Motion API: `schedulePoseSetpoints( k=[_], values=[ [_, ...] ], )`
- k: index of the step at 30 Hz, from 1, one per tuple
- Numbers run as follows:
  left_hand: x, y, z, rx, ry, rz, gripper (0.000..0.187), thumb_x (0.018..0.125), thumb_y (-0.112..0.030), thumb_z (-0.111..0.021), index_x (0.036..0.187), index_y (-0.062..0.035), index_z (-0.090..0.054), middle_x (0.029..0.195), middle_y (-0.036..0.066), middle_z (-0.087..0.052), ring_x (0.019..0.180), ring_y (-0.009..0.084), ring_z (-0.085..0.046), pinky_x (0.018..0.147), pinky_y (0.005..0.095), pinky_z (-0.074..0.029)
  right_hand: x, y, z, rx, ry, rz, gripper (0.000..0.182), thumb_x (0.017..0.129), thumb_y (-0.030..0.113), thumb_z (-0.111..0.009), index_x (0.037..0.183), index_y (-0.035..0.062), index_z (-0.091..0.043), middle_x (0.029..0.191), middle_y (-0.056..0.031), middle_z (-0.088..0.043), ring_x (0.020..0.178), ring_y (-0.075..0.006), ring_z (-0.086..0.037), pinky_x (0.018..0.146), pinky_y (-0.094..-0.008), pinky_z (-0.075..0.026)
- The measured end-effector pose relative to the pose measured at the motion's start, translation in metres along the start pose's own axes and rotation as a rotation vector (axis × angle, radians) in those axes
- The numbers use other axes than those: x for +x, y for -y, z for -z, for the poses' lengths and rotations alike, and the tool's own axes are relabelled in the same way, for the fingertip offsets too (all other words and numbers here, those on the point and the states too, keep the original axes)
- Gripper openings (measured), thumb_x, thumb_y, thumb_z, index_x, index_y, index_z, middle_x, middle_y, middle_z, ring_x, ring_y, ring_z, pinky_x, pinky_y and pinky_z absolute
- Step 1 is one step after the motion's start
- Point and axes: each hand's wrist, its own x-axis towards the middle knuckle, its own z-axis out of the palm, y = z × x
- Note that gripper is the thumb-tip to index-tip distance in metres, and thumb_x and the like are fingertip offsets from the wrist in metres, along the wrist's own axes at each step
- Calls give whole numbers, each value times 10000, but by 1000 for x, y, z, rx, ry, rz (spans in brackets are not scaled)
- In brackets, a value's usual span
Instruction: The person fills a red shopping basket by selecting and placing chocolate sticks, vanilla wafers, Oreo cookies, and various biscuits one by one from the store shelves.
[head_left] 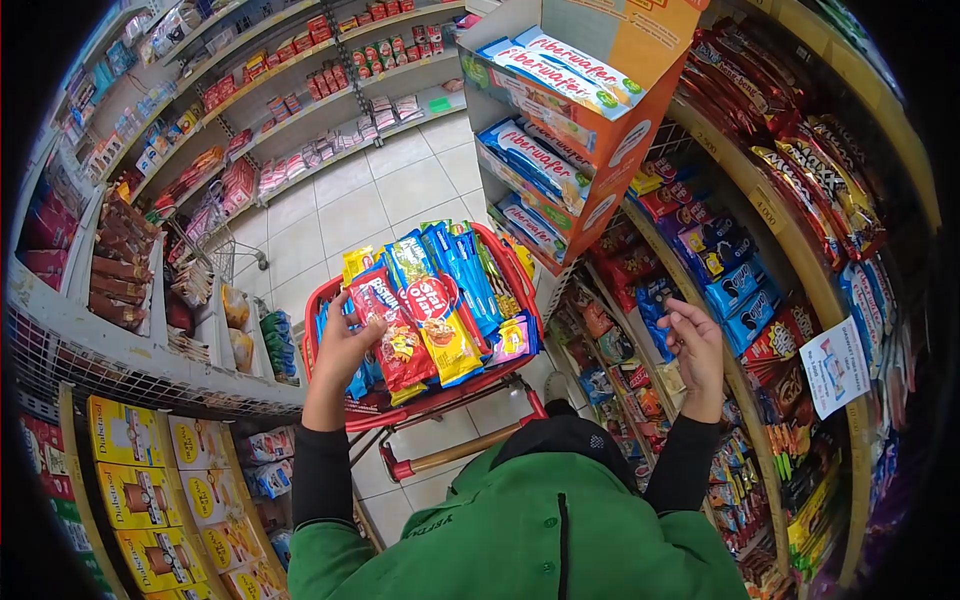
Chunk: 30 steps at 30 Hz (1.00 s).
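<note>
My left hand [345, 345] grips a red biscuit packet [398, 335] by its left edge, with the thumb across its front. The packet is over the goods heaped in a red shopping basket cart [532, 300]. Beside it lie a yellow and red snack packet [450, 345], several blue packets [470, 275] and a pink and yellow packet [512, 340]. My right hand [692, 350] is raised in front of the right-hand shelf, its fingers loosely bent and nothing visible in them. Dark blue and light blue biscuit packets [742, 300] are nearest to it.
A cardboard display stand [625, 150] of Fiberwafer packs rises beyond the cart on the right. Shelves of snacks [800, 190] curve along the right side. At the left, a white wire-edged shelf [200, 375] stands above yellow boxes [130, 490]. Tiled floor [390, 180] shows beyond the cart.
</note>
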Motion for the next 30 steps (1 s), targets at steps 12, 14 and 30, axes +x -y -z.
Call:
schedulePoseSetpoints(
  k=[12, 14, 30],
  values=[
    [5, 13, 8, 269, -107, -174, 628, 730, -132, -631, 1227, 53, -295, 941, 118, -544, 812, 181, -559, 694, 280, -464, 40, -55, 4, 65, 47, -295, 238, 792, 95, -540, 1009, -2, -536, 748, -55, -594, 532, -66, -467, 455, -172, -345],
    [3, 8, 6, 415, -171, -185, 580, 732, -177, -631, 1188, 60, -363, 1013, 135, -515, 874, 193, -535, 722, 287, -453, 57, -71, 5, 65, 65, -361, 232, 792, 91, -527, 1000, -10, -536, 749, -66, -594, 543, -76, -478, 445, -187, -345],
    [8, 3, 20, 112, -187, -132, 562, 773, -109, -576, 1250, -21, -292, 1098, 143, -437, 976, 192, -446, 837, 305, -384, 200, -182, 6, 170, -436, -618, 325, 868, 248, -420, 1099, 24, -379, 901, -184, -470, 699, -274, -550, 369, -293, -372]
  ],
)
